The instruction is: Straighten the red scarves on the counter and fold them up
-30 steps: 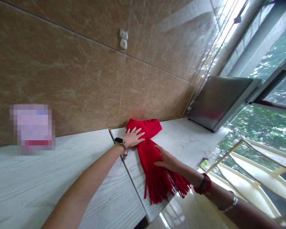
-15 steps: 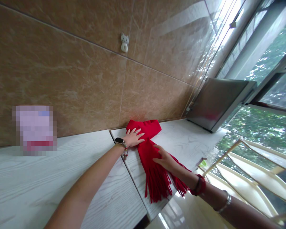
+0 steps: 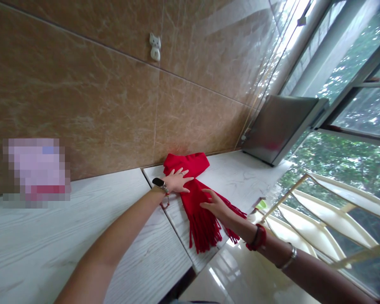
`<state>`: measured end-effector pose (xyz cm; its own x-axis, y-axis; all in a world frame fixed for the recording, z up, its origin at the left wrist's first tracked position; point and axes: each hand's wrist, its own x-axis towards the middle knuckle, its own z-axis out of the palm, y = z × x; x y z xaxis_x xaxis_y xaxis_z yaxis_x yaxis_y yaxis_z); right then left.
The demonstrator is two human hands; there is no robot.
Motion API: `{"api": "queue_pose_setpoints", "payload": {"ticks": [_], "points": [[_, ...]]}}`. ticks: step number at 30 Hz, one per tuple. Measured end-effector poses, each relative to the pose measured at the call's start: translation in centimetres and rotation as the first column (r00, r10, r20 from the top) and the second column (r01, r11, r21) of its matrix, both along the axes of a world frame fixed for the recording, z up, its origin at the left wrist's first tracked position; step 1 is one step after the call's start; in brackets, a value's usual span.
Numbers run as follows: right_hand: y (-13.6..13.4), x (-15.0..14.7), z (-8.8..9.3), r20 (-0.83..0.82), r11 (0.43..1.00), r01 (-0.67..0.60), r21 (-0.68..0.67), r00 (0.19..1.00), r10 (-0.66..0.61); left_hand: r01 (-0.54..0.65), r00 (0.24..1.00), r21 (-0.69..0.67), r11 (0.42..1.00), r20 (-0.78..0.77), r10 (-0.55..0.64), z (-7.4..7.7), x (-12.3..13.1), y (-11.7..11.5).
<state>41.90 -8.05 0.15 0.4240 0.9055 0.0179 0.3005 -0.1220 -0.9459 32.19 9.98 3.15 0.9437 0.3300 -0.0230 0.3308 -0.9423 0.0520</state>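
A red fringed scarf [image 3: 194, 202] lies on the white wood-grain tabletop, looped at the wall end with its two ends crossed. Both fringed ends point toward the front edge. My left hand [image 3: 176, 181] rests with spread fingers on the scarf near the crossing; a dark-faced watch [image 3: 159, 183] is on that wrist. My right hand [image 3: 217, 206] is over the fringed half, its fingers apart and slightly curved. Whether its fingertips press on the cloth is hard to tell. A red band [image 3: 258, 237] and a silver bangle [image 3: 288, 256] circle the right forearm.
Behind the tabletop [image 3: 82, 228] rises a brown tiled wall [image 3: 98, 105] with a white cat-shaped piece [image 3: 155, 47]. A small metallic fridge-like box [image 3: 280, 128] stands at the back right. A cream tiered rack [image 3: 332, 211] is to the right. A blurred pinkish item [image 3: 38, 164] sits far left.
The camera view has shifted a little, so the scene sits slightly further left and up. Both hands remain at nearly the same places over the scarf.
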Motion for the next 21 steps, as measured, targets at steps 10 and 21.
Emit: {"api": "queue_pose_setpoints", "payload": {"ticks": [10, 21], "points": [[-1.3, 3.8, 7.5, -0.163, 1.0, -0.023, 0.004, 0.986, 0.024, -0.015, 0.995, -0.005, 1.0, 0.096, 0.015, 0.0, -0.1, 0.4], [-2.6, 8.9, 2.7, -0.003, 0.986, -0.023, -0.165, 1.0, 0.023, 0.15, 0.983, 0.119, 0.982, 0.091, -0.161, -1.0, -0.1, -1.1]]}}
